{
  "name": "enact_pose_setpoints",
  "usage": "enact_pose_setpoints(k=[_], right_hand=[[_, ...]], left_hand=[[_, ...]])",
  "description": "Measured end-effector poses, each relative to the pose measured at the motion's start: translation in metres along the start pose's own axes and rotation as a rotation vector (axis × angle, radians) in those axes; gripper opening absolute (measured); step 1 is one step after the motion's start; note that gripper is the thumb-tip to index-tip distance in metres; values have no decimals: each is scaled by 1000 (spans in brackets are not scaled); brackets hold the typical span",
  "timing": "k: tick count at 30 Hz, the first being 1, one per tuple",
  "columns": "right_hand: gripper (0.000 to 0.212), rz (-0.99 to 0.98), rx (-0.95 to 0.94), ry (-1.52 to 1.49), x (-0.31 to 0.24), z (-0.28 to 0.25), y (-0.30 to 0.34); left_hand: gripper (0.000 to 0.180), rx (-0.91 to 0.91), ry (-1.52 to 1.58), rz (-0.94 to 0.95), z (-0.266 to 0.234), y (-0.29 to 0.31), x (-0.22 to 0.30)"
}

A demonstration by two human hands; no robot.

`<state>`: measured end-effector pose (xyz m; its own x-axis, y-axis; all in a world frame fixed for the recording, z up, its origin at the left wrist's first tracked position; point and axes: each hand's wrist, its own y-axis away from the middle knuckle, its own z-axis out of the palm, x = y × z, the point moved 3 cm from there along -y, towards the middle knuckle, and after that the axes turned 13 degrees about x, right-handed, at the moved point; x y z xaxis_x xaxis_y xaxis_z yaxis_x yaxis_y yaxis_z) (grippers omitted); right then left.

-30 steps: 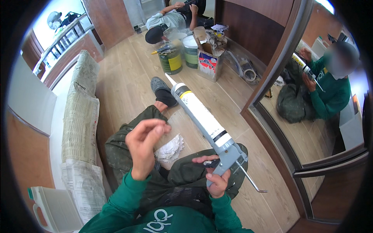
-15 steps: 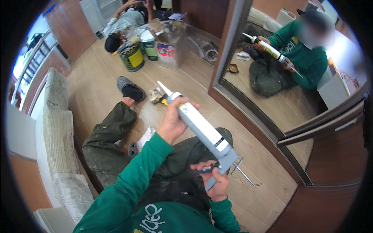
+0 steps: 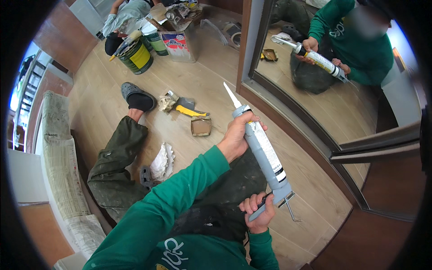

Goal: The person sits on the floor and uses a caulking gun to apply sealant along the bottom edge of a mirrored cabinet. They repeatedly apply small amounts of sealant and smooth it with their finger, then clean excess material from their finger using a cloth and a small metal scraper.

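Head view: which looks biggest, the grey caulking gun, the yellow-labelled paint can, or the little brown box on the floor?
1. Grey caulking gun, though it is nearest the camera, so this is unsure.
2. Yellow-labelled paint can.
3. Little brown box.

The one view looks steeply down from the seated person's own head, close over the green sleeves and the caulking gun [image 3: 263,155], facing across the wooden floor [image 3: 189,85] toward a mirror [image 3: 333,85] at upper right.
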<state>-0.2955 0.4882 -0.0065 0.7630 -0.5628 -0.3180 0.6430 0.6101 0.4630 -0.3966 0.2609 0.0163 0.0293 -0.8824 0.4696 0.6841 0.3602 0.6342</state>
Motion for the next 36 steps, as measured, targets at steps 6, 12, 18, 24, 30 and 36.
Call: enact_pose_setpoints(k=[6,12,18,24,30,36], right_hand=[[44,-198,330,188,20,15,-14],[36,-131,286,168,15,17,-16],[32,-154,386,114,5,5,-22],[27,-140,413,66,3,13,-37],[21,-111,411,9,5,17,-55],[17,-110,437,-13,9,15,-70]], left_hand=[[25,54,39,32,-12,-4,20],[26,-6,-57,-36,-9,-29,4],[36,-4,-179,-96,-10,-54,-29],[50,44,-392,-55,-15,-72,-32],[57,67,-478,-92,-12,-87,-21],[56,56,-427,-118,-12,-94,-20]])
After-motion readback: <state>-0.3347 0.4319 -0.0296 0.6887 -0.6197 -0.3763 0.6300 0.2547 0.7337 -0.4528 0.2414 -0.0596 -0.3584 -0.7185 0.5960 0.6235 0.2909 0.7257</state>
